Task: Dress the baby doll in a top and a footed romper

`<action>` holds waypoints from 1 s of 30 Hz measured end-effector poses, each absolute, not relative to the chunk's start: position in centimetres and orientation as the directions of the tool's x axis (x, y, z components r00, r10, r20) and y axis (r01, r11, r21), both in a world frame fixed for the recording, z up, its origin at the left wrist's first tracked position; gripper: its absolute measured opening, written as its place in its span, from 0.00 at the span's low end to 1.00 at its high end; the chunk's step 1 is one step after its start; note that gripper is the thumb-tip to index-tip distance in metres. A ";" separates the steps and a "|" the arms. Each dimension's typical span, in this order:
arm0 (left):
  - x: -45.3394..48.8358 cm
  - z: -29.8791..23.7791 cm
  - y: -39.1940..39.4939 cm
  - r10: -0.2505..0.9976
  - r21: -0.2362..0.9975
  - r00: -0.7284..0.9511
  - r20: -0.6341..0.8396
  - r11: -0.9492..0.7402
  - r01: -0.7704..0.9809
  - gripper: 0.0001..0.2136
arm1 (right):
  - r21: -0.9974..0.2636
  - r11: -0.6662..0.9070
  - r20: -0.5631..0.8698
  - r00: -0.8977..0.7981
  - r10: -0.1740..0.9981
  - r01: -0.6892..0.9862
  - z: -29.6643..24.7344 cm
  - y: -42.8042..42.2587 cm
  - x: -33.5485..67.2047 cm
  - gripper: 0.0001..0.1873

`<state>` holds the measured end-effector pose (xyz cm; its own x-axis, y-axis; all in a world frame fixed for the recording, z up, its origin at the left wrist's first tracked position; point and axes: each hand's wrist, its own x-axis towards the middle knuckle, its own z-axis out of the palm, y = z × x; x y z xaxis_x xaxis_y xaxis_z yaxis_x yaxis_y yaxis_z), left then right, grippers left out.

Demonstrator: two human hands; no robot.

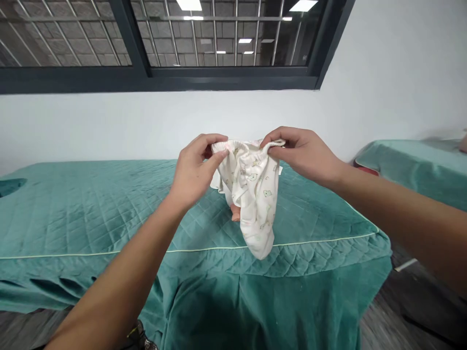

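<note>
- L hand [195,167] is raised mid-frame, back of hand toward the camera, palm turned inward to the R.
- L thumb & fingers are pinched closed on the top edge of a garment [255,194].
- L forearm [120,272] is stretched up from the lower-left corner, bare, wrist approx. straight.
- R hand [302,153] is held slightly higher than the L, knuckles up, fingers curled down.
- R thumb & forefinger are pinched closed on the same edge.
- R forearm [401,214] is extended in from the R edge, bare.
- Hands are set near each other, not touching.
</note>
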<state>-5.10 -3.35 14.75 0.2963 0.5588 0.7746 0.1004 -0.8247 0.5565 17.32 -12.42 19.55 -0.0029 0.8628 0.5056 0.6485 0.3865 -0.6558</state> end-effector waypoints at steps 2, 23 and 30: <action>-5.5 15.4 -3.3 0.549 0.542 0.288 0.785 -0.833 0.109 0.11 | -0.569 0.395 0.545 -0.029 0.838 0.721 19.5 -12.1 17.7 0.09; -4.1 14.4 -3.8 0.572 0.775 0.677 0.463 -0.632 0.003 0.11 | -0.741 0.428 0.435 -0.117 0.893 0.516 19.3 -10.6 15.4 0.03; -4.7 12.8 -2.7 0.585 0.967 0.785 0.207 -0.242 -0.075 0.12 | -0.965 0.258 0.260 0.039 0.965 0.044 16.8 -11.0 17.0 0.09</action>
